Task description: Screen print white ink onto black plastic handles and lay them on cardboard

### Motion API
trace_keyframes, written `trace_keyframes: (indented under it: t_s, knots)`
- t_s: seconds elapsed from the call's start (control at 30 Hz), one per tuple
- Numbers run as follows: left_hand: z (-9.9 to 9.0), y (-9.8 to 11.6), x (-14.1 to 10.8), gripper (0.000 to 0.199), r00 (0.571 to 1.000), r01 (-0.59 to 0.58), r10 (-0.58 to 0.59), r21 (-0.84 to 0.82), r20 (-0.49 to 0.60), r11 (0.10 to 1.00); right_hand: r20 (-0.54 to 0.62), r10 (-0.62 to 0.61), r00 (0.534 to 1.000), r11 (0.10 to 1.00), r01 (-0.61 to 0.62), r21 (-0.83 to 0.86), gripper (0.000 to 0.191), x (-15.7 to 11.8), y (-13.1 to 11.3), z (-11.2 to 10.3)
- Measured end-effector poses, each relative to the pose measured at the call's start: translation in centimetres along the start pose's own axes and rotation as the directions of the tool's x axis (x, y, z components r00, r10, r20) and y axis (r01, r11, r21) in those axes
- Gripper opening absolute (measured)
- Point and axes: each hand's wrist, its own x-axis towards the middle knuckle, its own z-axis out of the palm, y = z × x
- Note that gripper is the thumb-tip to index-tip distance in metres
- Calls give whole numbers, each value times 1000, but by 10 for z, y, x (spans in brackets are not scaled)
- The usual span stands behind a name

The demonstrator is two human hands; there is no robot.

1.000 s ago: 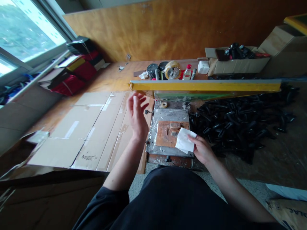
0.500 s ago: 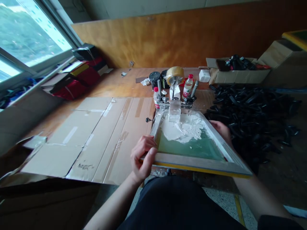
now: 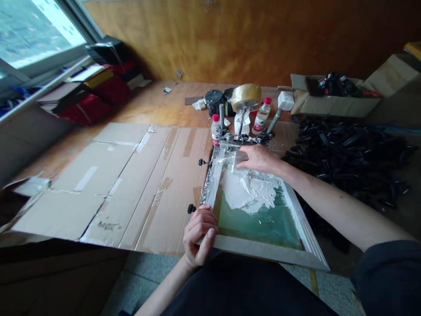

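Observation:
A screen printing frame (image 3: 263, 248) with a green mesh lies in front of me, its far end at a metal clamp (image 3: 245, 139). Thick white ink (image 3: 245, 193) is spread over the far half of the mesh. My left hand (image 3: 200, 235) is closed around the frame's near left corner, thumb on top. At the far end of the screen, my right hand (image 3: 259, 159) has its fingers and thumb closed on a squeegee (image 3: 237, 160) wrapped in clear tape, which leans above the ink. Its lower edge is partly hidden by the hand.
Flattened cardboard (image 3: 131, 188) covers the table to the left. Behind the clamp stand a tape roll (image 3: 246, 96), black cans (image 3: 214, 102) and red-capped bottles (image 3: 262, 116). A heap of black parts (image 3: 355, 149) lies right, below an open carton (image 3: 338, 103).
My right hand has left the frame's right side and reached over the screen to take hold of the squeegee. The frame's near edge sits lower in view; my left hand stays on its corner.

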Motion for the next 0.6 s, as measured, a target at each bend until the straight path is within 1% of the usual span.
trace_keyframes:
  t_s: [0.03,0.1,0.2,0.3,0.4,0.47,0.5,0.57,0.6]
  knots:
    - [0,0,1,16,1000,0,0,5,-6,1000,35,-18,999,1000,18,4,23,-4,-3,-2]
    - [1,0,2,17,1000,-6,6,17,-10,1000,61,-78,995,997,76,30,19,-16,-12,-7]
    - [3,0,3,18,1000,-20,21,32,-9,999,62,-166,984,982,159,101,18,-42,-31,-12]
    - [4,1,3,18,1000,-21,21,42,-9,999,93,-254,963,954,233,188,17,-68,-48,-19]
    - [4,1,2,18,1000,-22,23,54,-12,998,111,-314,943,911,266,316,16,-83,-52,-30]
    - [4,1,2,18,1000,-22,23,56,-8,998,144,-310,940,901,242,361,18,-82,-46,-37]
    - [4,1,1,18,1000,-22,22,50,-6,998,164,-291,943,909,219,354,19,-78,-40,-39]
    - [4,0,1,18,1000,-22,22,29,-14,999,174,-208,963,947,154,283,19,-64,-26,-39]
    - [3,0,2,18,1000,-22,22,17,-20,1000,154,-146,977,968,109,227,20,-56,-19,-37]
